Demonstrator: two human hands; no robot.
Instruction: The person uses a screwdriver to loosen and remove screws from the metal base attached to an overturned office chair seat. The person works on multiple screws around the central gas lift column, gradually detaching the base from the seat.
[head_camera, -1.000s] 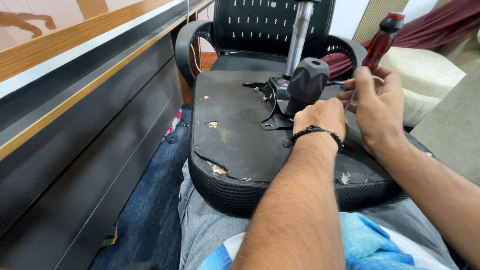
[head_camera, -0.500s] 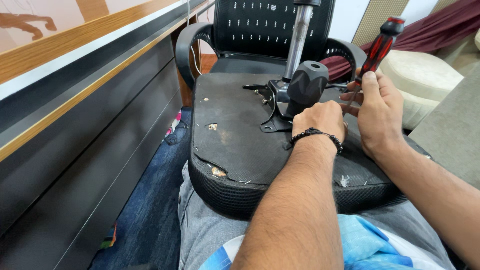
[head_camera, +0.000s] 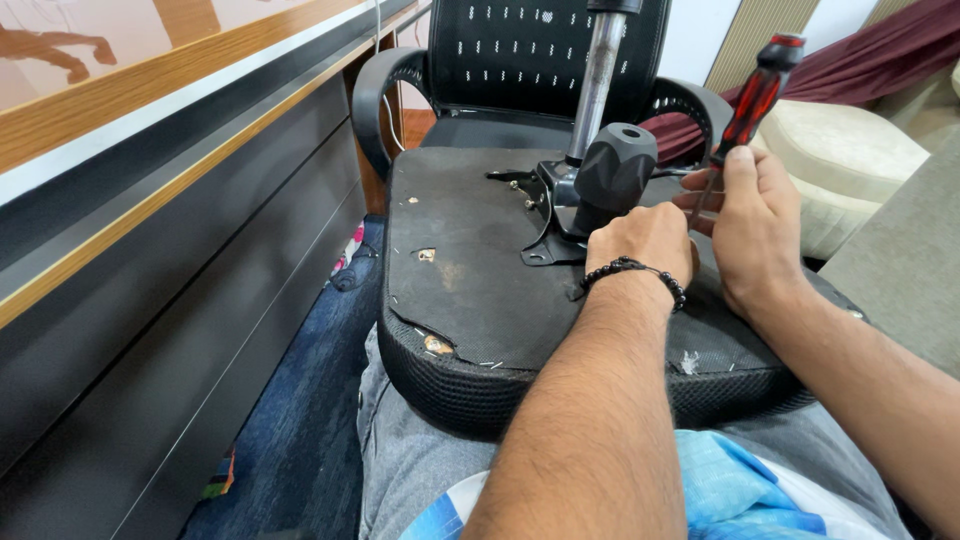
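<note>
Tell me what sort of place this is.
Probably an office or home workroom: a long dark desk front with wood trim, a black mesh office chair and cushioned seating stand around the upturned chair seat on the person's lap.

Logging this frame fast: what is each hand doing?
Left hand: curled on the metal bracket, grip hidden, cannot tell.
Right hand: closed on the red-and-black screwdriver.

The screwdriver (head_camera: 755, 95) has a red handle with black stripes. The upturned seat (head_camera: 470, 270) is black with a mesh-patterned edge, the knob (head_camera: 612, 172) dark grey, the bracelet (head_camera: 630, 268) of black beads, the carpet (head_camera: 300, 400) blue, the shirt (head_camera: 740, 490) light blue and white.
</note>
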